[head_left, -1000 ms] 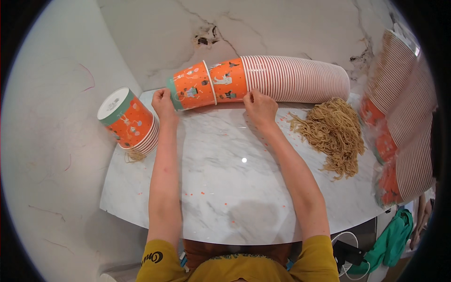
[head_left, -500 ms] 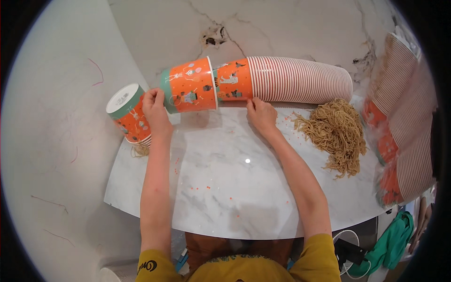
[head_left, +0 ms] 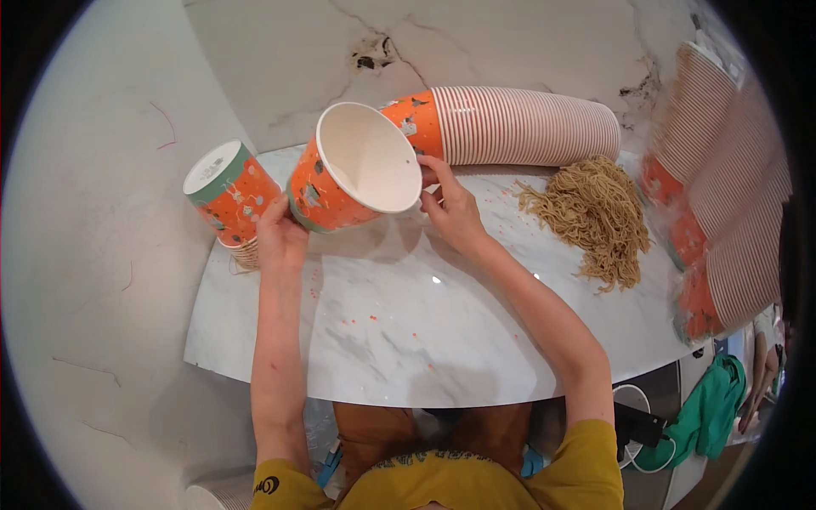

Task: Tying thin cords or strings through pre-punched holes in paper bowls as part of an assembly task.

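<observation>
My left hand holds an orange paper cup by its base, tilted so its white inside faces me. My right hand grips the same cup at its rim, just in front of a long stack of nested orange cups lying on its side along the back of the marble table. Left of my left hand stands an upside-down orange cup on a short stack with noodles under it.
A heap of dry yellow noodles lies right of my right hand. More sleeves of nested cups in clear wrap lean at the right edge. A green cloth hangs at lower right. Orange crumbs dot the table.
The cup has come off the end of the lying stack and has been turned from sideways to mouth-up toward me. Both hands moved with it, slightly nearer and to the left.
</observation>
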A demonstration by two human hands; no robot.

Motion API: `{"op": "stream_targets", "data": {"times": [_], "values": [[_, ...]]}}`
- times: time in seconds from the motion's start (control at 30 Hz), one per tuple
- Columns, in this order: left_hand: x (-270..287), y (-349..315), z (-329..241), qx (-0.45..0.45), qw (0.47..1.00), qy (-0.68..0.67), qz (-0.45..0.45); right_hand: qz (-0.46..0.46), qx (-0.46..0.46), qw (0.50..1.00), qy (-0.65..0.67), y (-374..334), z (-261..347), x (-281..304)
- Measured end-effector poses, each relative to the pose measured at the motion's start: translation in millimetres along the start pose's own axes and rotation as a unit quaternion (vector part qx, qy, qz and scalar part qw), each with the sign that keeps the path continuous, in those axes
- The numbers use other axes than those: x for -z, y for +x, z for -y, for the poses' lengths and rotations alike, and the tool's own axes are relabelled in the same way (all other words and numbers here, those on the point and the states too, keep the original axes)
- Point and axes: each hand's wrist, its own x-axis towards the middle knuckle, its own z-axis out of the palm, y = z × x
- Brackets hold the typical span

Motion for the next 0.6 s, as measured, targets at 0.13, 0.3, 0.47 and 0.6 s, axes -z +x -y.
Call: {"op": "stream_targets", "data": {"times": [0.13, 0.3, 0.47, 0.6], "values": [[5, 0, 20, 0.203, 0.977, -0.058, -0.021, -0.014, 0.004, 1.000, 0.011, -20, 11, 7], [7, -1, 45, 0.230, 0.973, -0.007, -0.025, -0.021, 0.036, 0.999, -0.022, -31, 20, 23], [10, -2, 51, 0.147, 0.968, 0.177, -0.097, -0.022, 0.115, 0.987, -0.107, -28, 18, 20], [-9, -18, 48, -0.256, 0.843, 0.470, -0.048, -0.062, 0.232, 0.950, -0.202, -25, 25, 13]]}}
